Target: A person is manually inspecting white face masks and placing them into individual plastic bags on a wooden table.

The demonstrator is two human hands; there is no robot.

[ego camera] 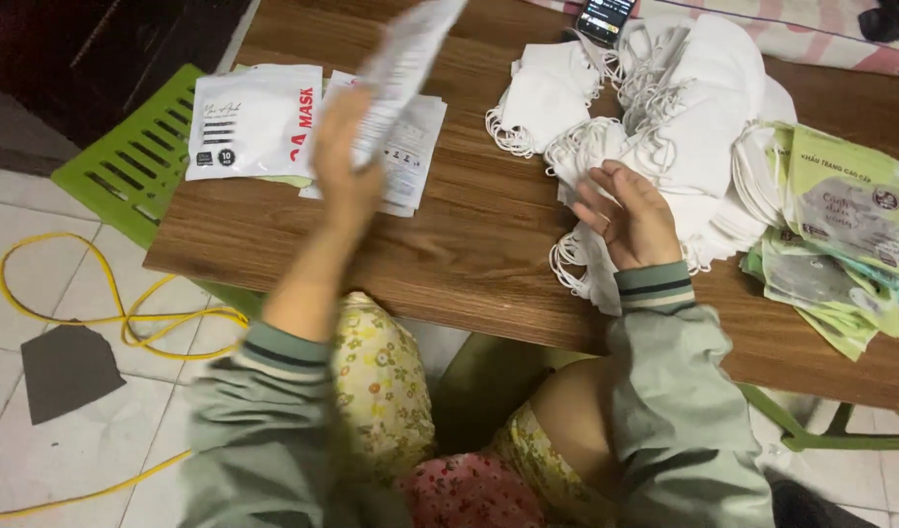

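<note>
You're sitting at a brown wooden table with a green slatted plastic chair poking out under its left end. The big pile of white face masks is taking up the upper right of the table, a stack of green-printed mask packets lying just beside it at the right edge. White mask pouches are lying flat at upper left. Your left hand is raised and gripping a white printed pouch — blurred. Your right hand is resting on the near edge of the pile, fingers curled on a white mask. A phone is lying at the top edge.
</note>
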